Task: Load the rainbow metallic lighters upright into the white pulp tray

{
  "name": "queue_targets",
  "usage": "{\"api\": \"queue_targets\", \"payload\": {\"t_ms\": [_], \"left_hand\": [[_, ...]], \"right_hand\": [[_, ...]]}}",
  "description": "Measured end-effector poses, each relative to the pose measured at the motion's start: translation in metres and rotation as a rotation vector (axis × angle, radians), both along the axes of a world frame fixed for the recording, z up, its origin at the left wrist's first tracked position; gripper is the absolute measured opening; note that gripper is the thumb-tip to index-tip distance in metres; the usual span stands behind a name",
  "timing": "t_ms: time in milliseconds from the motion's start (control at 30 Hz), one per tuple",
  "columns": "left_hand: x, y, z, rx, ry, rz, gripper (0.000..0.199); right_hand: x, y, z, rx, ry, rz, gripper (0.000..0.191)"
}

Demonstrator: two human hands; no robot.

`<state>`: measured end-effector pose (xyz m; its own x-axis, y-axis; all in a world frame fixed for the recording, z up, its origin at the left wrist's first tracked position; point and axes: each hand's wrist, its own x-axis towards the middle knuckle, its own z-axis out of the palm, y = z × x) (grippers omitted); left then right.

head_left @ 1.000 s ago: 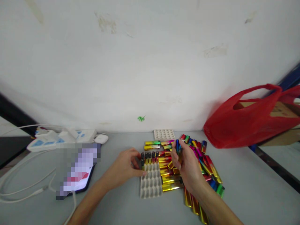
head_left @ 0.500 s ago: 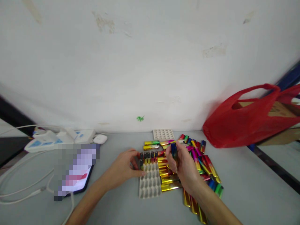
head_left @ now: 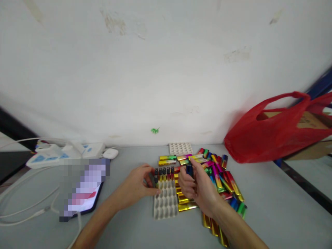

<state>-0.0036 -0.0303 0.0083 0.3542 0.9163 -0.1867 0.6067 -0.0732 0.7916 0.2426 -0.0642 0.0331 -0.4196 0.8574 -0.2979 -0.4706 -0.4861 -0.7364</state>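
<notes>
A white slotted tray (head_left: 166, 204) lies on the table. Upright black-topped lighters (head_left: 164, 173) fill its back row, and another stands at the left of the row in front. My left hand (head_left: 137, 185) grips the tray's left edge, thumb on the near side and fingers curled behind, close to the lighters. My right hand (head_left: 198, 185) is closed around a shiny lighter (head_left: 189, 170), whose dark blue end shows above the fingers; the rest is hidden. Under and beside this hand lies a pile of metallic lighters (head_left: 218, 176) in gold, red, green, blue and pink.
Against the wall sits a second white tray (head_left: 180, 148). A red bag (head_left: 272, 135) with cardboard stands at the right. On the left are a power strip (head_left: 64, 154), a phone (head_left: 88, 190), a white earbud case (head_left: 110, 153) and loose white cables (head_left: 26, 214).
My right hand has shifted slightly left and turned, its fingers curling tighter round the lighter, which now shows less. My left hand and the tray stay put.
</notes>
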Motion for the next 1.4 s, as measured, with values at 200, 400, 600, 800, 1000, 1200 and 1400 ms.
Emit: {"api": "queue_targets", "payload": {"t_ms": [200, 400, 600, 800, 1000, 1200, 1400], "left_hand": [[-0.001, 0.000, 0.000, 0.007, -0.006, -0.005, 0.041], [-0.002, 0.001, -0.001, -0.003, -0.009, -0.016, 0.037], [-0.002, 0.000, 0.001, 0.003, -0.009, -0.014, 0.035], [-0.001, -0.001, 0.003, 0.013, -0.011, -0.014, 0.033], [-0.001, -0.001, 0.004, 0.004, -0.012, -0.018, 0.033], [-0.001, -0.001, 0.004, -0.004, -0.031, -0.024, 0.032], [-0.002, -0.001, 0.002, 0.001, -0.030, -0.015, 0.035]], "right_hand": [[-0.007, -0.008, -0.007, 0.017, -0.068, 0.211, 0.069], [-0.016, -0.012, -0.014, -0.023, -0.084, 0.235, 0.064], [-0.020, -0.014, -0.017, -0.026, -0.152, 0.125, 0.056], [-0.024, -0.017, -0.016, -0.026, -0.201, 0.028, 0.053], [-0.026, -0.017, -0.012, -0.078, -0.226, 0.013, 0.052], [-0.023, -0.014, -0.006, -0.155, -0.232, 0.031, 0.054], [-0.022, -0.013, -0.008, -0.153, -0.219, 0.033, 0.052]]}}
